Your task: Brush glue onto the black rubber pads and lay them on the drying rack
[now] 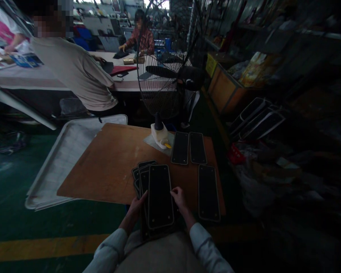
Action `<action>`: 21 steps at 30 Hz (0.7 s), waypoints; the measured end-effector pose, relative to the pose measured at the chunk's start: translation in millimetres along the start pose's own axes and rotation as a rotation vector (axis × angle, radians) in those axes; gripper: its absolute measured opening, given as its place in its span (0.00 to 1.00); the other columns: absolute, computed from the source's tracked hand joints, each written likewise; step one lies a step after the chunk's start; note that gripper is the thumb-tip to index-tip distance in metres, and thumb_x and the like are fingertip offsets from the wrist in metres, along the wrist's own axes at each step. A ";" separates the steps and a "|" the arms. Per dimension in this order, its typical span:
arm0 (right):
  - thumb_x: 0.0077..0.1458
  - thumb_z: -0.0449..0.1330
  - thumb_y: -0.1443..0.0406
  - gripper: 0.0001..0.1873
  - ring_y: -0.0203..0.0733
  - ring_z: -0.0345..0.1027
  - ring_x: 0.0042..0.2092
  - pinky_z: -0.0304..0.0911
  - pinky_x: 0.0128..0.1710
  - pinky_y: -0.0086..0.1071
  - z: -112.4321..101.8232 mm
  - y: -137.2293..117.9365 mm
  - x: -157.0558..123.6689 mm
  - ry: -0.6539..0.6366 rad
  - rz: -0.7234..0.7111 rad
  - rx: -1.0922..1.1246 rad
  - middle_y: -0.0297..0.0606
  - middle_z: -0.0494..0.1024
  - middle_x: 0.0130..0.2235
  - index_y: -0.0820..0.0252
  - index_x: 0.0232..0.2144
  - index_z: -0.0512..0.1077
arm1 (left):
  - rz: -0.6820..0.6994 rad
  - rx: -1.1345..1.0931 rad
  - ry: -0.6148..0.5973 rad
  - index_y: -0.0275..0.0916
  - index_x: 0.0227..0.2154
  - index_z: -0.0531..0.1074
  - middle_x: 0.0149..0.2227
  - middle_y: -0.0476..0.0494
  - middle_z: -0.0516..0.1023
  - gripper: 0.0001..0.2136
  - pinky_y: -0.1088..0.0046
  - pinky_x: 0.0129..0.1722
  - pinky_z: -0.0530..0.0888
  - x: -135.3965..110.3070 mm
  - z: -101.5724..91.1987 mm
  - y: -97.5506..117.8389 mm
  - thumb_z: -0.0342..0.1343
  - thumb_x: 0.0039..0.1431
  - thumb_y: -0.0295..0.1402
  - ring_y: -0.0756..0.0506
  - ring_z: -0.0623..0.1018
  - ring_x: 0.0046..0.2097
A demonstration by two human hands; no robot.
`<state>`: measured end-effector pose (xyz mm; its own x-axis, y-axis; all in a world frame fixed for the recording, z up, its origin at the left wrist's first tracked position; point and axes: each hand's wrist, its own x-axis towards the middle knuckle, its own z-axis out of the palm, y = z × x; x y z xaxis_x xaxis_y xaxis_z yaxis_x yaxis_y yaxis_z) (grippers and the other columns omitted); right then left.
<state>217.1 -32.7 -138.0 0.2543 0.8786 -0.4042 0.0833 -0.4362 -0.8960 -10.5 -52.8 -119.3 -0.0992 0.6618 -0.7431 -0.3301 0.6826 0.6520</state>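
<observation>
A dark rectangular panel [160, 197] with a pale edge and small studs near its corners lies close to my body. My left hand [137, 206] pinches its left edge, and my right hand [179, 198] has thumb and fingers together at its right edge. Behind and left of it, several similar panels [136, 176] form an uneven pile. Another panel [209, 192] rests alone at the right, and two more lie side by side farther back, one being the back-left panel [180, 148]. A whitish bottle [159, 134] with a dark top and yellow tip stands beside them.
All this is on a brown board [102, 167] with a white tray [49, 170] partly under its left side. A black fan [164, 79] stands beyond it. One person [73, 72] is at a long table [53, 81]; others work there too. Clutter and a wooden box [224, 89] are right.
</observation>
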 end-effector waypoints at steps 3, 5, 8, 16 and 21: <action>0.40 0.63 0.58 0.10 0.40 0.66 0.30 0.62 0.31 0.31 -17.1 -1.3 -2.4 0.031 0.032 0.092 0.30 0.72 0.24 0.56 0.24 0.68 | -0.002 0.012 0.007 0.31 0.43 0.74 0.36 0.34 0.84 0.20 0.63 0.34 0.83 -2.3 1.3 2.9 0.65 0.53 0.40 0.38 0.84 0.35; 0.41 0.63 0.56 0.13 0.40 0.67 0.31 0.63 0.32 0.30 -27.6 -1.2 -4.0 0.040 0.044 0.156 0.30 0.73 0.27 0.56 0.26 0.68 | -0.012 0.015 0.021 0.31 0.44 0.74 0.36 0.35 0.84 0.19 0.63 0.34 0.83 -5.2 3.0 6.6 0.66 0.52 0.39 0.39 0.84 0.34; 0.41 0.63 0.53 0.16 0.41 0.69 0.34 0.66 0.35 0.32 -28.4 0.4 -5.3 0.036 0.080 0.243 0.32 0.74 0.29 0.56 0.29 0.68 | 0.012 0.048 0.031 0.32 0.43 0.74 0.35 0.36 0.84 0.19 0.64 0.33 0.83 -8.7 7.6 11.4 0.67 0.52 0.37 0.40 0.84 0.34; 0.38 0.67 0.51 0.21 0.49 0.75 0.37 0.71 0.39 0.40 21.4 -18.6 -7.1 -0.121 0.140 0.368 0.38 0.79 0.32 0.56 0.32 0.71 | 0.137 0.128 0.086 0.31 0.38 0.75 0.31 0.38 0.84 0.15 0.70 0.28 0.81 -2.9 15.9 8.4 0.67 0.51 0.35 0.41 0.83 0.31; 0.48 0.61 0.50 0.22 0.50 0.75 0.46 0.71 0.45 0.44 -28.5 -33.4 2.1 -0.182 0.108 0.379 0.42 0.80 0.46 0.52 0.44 0.74 | 0.075 0.047 0.057 0.32 0.41 0.75 0.34 0.38 0.85 0.17 0.67 0.33 0.82 -7.7 16.6 12.0 0.67 0.51 0.36 0.41 0.84 0.34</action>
<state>242.3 -21.8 -103.7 0.0650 0.8664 -0.4951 -0.3030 -0.4556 -0.8370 1.8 -44.5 -103.3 -0.1760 0.6936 -0.6985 -0.2756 0.6465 0.7114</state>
